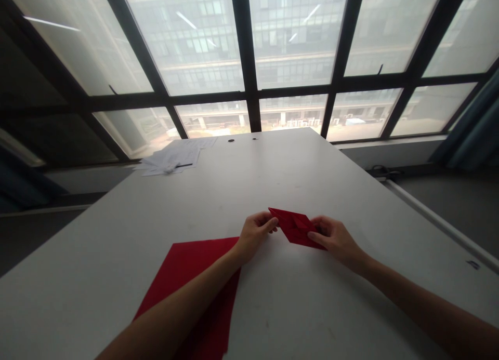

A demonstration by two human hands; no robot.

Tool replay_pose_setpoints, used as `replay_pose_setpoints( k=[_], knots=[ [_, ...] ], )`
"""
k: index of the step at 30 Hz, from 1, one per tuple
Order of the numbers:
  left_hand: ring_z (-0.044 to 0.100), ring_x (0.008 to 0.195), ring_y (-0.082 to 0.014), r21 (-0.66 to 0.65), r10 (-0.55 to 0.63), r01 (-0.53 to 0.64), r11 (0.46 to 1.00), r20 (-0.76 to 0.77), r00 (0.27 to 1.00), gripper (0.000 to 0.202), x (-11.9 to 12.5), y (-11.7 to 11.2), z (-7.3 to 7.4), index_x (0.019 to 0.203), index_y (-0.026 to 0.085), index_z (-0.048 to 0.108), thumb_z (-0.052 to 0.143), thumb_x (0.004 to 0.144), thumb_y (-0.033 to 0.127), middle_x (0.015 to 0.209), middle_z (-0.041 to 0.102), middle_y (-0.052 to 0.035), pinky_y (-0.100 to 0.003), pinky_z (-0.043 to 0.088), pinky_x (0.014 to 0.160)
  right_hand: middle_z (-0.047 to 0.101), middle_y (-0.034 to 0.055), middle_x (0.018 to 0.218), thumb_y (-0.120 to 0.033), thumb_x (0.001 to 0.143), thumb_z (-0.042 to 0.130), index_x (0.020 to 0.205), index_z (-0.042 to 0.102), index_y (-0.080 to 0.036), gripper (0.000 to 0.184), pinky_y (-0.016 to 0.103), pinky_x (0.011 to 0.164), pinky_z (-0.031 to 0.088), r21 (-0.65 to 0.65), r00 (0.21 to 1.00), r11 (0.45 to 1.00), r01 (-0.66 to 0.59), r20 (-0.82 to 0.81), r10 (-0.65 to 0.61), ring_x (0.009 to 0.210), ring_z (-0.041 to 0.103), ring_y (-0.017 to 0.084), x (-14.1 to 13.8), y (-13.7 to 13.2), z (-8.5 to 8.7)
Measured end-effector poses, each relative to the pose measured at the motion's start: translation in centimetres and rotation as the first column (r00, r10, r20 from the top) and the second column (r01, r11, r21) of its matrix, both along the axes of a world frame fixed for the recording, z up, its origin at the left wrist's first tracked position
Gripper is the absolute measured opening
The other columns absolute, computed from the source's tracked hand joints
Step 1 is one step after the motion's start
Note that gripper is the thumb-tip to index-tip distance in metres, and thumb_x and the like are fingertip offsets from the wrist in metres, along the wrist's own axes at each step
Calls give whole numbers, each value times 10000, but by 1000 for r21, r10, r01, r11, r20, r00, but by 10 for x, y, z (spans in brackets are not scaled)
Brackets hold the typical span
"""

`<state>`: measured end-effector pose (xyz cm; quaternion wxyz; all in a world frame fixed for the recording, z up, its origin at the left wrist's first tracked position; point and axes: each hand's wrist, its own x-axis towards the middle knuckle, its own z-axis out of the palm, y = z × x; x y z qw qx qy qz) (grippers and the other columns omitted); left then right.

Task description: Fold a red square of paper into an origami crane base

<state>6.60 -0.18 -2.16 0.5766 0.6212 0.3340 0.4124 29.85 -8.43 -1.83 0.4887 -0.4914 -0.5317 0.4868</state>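
Note:
A small folded piece of red paper [293, 227], shaped like a slanted parallelogram with crossing creases, is held up just above the white table [249, 183]. My left hand [258, 230] pinches its left corner between thumb and fingers. At the opposite end, my right hand [334, 240] grips the lower right part, thumb on the near face and fingers behind. A larger sheet of red paper [202, 266] lies flat on the table at the left, partly covered by my left forearm.
Several loose white papers [175, 155] lie at the far left of the table, with a dark pen [184, 165] on them. Large framed windows [249, 38] stand beyond the far edge. A blue curtain [471, 131] hangs at the right, and a cable [384, 172] lies beside the table.

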Motion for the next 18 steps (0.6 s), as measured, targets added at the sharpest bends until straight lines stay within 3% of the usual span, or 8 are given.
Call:
replay_pose_setpoints(
  k=[6, 9, 14, 18],
  knots=[
    [565, 654, -130, -5, 14, -14, 1000, -13, 1000, 267, 0, -1, 1, 831, 132, 708, 727, 828, 398, 706, 664, -32, -239, 441, 638, 727, 68, 919, -411, 788, 745, 1088, 594, -183, 406, 376, 752, 575, 12, 999, 999, 33, -18, -33, 851, 707, 240, 0, 0, -3],
    [569, 652, -131, -3, 13, -13, 1000, -17, 1000, 252, 1, -1, 1, 811, 134, 705, 728, 822, 385, 707, 667, -30, -239, 441, 634, 718, 64, 946, -393, 774, 758, 1132, 576, -202, 445, 359, 713, 576, 86, 992, 993, 82, 86, -89, 840, 699, 229, -1, 0, -7],
    [577, 659, -134, -6, -11, 11, 1000, -30, 1000, 238, 1, -1, 2, 830, 135, 712, 728, 821, 372, 732, 679, -31, -248, 450, 645, 722, 53, 885, -352, 781, 748, 962, 625, -206, 263, 329, 657, 543, 198, 926, 973, 121, 329, -183, 783, 682, 220, -2, -3, -9],
    [581, 668, -139, 6, -10, 10, 1000, -55, 998, 240, 1, -1, 1, 836, 132, 703, 716, 824, 371, 742, 676, -37, -250, 454, 645, 726, 61, 866, -382, 838, 692, 921, 639, -201, 206, 333, 673, 541, 205, 945, 974, 100, 286, -157, 777, 682, 219, -3, -2, -5]
  ],
)
